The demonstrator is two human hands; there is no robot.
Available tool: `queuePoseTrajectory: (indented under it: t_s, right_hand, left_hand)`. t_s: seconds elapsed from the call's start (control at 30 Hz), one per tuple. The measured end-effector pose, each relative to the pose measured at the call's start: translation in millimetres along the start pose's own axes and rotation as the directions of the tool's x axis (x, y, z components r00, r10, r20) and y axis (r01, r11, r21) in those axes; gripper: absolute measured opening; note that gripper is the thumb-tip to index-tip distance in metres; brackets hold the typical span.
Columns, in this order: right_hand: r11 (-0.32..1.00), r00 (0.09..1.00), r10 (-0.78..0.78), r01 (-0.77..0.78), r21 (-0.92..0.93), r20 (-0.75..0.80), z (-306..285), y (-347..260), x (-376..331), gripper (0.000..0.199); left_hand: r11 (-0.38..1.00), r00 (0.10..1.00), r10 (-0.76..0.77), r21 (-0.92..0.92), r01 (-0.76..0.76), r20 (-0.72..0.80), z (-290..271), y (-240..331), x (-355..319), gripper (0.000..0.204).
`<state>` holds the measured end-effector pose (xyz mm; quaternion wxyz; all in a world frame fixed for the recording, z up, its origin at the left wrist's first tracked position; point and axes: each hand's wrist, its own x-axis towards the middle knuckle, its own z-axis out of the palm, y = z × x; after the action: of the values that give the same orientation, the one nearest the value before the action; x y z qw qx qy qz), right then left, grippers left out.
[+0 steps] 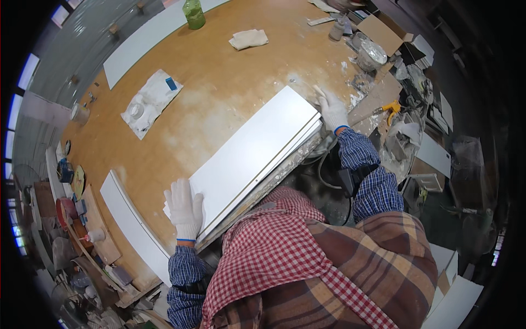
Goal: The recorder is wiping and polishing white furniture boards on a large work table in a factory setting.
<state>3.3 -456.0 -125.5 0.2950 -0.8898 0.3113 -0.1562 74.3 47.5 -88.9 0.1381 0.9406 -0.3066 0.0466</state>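
A stack of long white panels (257,148) lies slantwise along the near edge of the wooden tabletop, the top one smooth and glossy. At its left end is my left hand (184,207) in a white knit glove, fingers stretched out and thumb against the panel's end. My right hand (332,108), gloved the same way, rests by the far right end of the stack with its fingers extended. Neither hand is closed round a panel. The underside of the stack and the right palm are hidden.
Another white panel (130,214) lies at the left, and a green bottle (194,15) stands at the far edge. A folded cloth (249,39) and a stained white sheet (149,112) lie on the tabletop (219,82). Clutter with a yellow-handled tool (390,109) crowds the right.
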Motion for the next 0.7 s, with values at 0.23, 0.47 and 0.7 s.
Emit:
queuePoseTrajectory:
  t_s: [0.23,0.47,0.7]
  right_hand:
    - [0.881,0.955,0.253,-0.16,0.445,-0.157,-7,78,1,0.044]
    - [0.55,0.913,0.402,-0.305,0.778,0.074,-15,55,-36,0.043]
    - [0.489,0.921,0.382,-0.275,0.828,0.08,-19,34,-44,0.047]
  left_hand:
    - [0.914,0.879,-0.371,0.053,0.403,-0.299,4,-8,-88,0.052]
    - [-0.257,0.323,-0.796,-0.769,0.585,0.512,-9,-11,-162,0.047]
    - [-0.333,0.319,-0.749,-0.746,0.576,0.581,-6,-16,-152,0.039]
